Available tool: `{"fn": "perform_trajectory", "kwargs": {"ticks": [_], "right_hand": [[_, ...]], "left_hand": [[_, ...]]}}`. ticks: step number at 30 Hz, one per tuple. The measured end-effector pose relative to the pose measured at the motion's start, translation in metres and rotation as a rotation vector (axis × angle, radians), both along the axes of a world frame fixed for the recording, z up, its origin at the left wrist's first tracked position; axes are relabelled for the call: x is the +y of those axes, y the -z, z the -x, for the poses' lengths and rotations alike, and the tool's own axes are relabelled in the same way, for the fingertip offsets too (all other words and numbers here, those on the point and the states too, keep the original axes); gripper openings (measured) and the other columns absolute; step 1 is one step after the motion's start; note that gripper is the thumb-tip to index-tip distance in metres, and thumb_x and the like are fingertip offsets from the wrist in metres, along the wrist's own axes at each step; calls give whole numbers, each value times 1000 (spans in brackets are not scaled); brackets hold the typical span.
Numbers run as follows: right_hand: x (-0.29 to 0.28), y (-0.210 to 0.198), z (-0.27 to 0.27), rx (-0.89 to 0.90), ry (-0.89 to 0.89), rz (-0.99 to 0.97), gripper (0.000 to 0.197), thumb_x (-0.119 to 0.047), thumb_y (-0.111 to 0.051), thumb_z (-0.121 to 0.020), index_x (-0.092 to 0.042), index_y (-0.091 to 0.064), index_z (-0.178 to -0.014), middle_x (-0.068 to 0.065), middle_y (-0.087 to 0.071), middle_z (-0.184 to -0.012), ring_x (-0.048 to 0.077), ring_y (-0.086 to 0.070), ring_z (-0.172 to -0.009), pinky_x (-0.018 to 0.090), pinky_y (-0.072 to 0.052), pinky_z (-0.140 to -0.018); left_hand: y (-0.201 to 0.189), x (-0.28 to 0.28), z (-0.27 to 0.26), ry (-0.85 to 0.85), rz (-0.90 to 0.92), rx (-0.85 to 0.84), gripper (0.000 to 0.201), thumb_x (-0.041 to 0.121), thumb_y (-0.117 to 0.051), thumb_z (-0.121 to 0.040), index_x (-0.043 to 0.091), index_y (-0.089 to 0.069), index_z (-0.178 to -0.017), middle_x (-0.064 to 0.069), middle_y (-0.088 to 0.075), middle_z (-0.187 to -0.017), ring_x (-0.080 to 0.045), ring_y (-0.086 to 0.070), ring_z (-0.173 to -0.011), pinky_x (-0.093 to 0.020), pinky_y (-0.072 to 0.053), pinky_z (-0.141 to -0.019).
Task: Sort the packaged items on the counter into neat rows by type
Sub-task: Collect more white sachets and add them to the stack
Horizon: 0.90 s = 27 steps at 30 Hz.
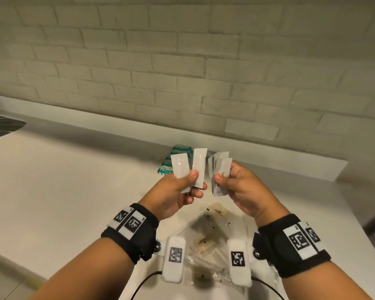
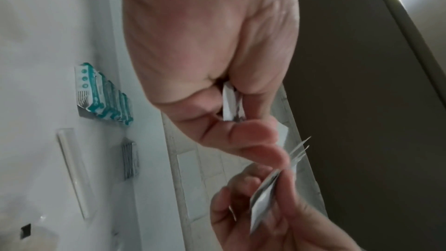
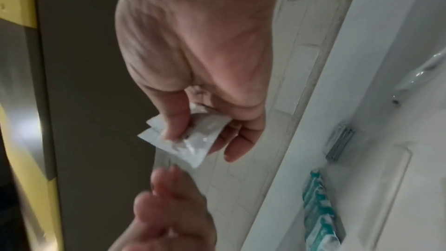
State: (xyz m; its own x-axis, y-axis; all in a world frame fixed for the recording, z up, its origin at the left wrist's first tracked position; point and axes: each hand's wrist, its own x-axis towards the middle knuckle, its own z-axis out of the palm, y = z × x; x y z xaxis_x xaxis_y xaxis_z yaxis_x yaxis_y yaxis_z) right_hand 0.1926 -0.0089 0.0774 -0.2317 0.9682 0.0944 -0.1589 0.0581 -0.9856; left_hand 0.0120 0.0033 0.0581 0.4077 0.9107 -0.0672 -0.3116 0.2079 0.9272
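Both hands are raised above the white counter (image 1: 74, 180), close together. My left hand (image 1: 195, 182) pinches two white sachets (image 1: 188, 167), fanned upright between thumb and fingers; the left wrist view shows their lower ends (image 2: 229, 102) in the grip. My right hand (image 1: 224, 176) grips a bunch of several similar white sachets (image 1: 220, 167), which the right wrist view shows spread under the thumb (image 3: 190, 140). Behind the hands, a row of teal-and-white packets (image 1: 178, 159) stands near the back ledge.
Clear packets with brown contents (image 1: 208, 234) lie in a loose pile under my wrists. A long wrapped stick (image 2: 72, 169) and a grey stack of thin packets (image 2: 130, 159) lie beside the teal row. A brick wall backs the counter, and a sink (image 1: 2, 126) is at far left.
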Motion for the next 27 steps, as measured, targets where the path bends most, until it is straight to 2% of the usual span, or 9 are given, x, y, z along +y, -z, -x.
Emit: {"fn": "perform_trajectory", "kwargs": {"ticks": [4,8,11,13,15,18,20,24,27], "right_hand": [[-4,1,10,15,-93,-37,40,-8,-64,-82,-12,-55,-121,3,-69,-81,18,-62,-71,27,-51,-69],[-8,0,8,31,-89,-28,38,-10,-61,-78,-13,-56,-116,0,-69,-75,18,-61,-65,25,-51,-65],[-5,3,7,-16,31,-31,25,-7,-59,-85,-17,-58,-107,-4,-72,-81,14,-66,-76,27,-51,-72],[-2,5,4,-20,125,-7,24,-5,-55,-91,-16,-57,-112,-1,-71,-89,19,-65,-85,32,-51,-77],[0,5,-1,-30,212,34,26,-7,-52,-95,-14,-54,-120,1,-66,-92,19,-62,-82,33,-51,-71],[0,4,-9,-39,248,100,28,-10,-51,-97,-12,-51,-125,6,-62,-99,20,-60,-81,33,-53,-66],[-1,5,-9,-61,221,140,27,-11,-51,-97,-12,-50,-124,10,-62,-105,24,-63,-84,36,-55,-71],[-3,10,6,-197,144,121,36,-13,-54,-96,-16,-45,-131,7,-66,-119,26,-65,-107,45,-51,-95],[-4,9,16,-242,163,110,41,-8,-55,-95,-18,-39,-131,8,-61,-120,28,-66,-100,49,-56,-84]], "left_hand": [[-4,1,-8,110,27,93,35,36,-60,-77,11,-62,-102,-2,-63,-62,-9,-58,-50,-15,-40,-42],[-2,5,-9,162,44,176,37,40,-63,-75,12,-63,-99,-2,-61,-63,-9,-55,-50,-15,-38,-41],[-1,6,-12,119,37,279,45,52,-61,-75,12,-57,-96,2,-50,-60,-7,-42,-48,-16,-30,-43],[-1,8,-14,38,45,304,52,65,-48,-84,16,-58,-96,4,-42,-60,-7,-33,-48,-21,-24,-46],[0,11,-15,-62,76,270,51,58,-35,-96,14,-61,-99,3,-41,-60,-9,-33,-49,-23,-23,-48],[0,15,-14,-196,19,321,16,24,-48,-96,13,-59,-93,-2,-56,-77,-13,-48,-65,-24,-35,-58],[4,17,-13,-238,-50,354,8,15,-56,-92,16,-56,-85,-2,-63,-87,-12,-54,-74,-24,-39,-67],[3,13,-20,-235,-99,306,16,11,-62,-89,16,-55,-75,1,-61,-77,-8,-55,-72,-21,-37,-66],[7,11,-23,-174,-74,262,12,29,-61,-89,18,-64,-85,-1,-67,-96,-15,-57,-97,-28,-40,-85]]}}
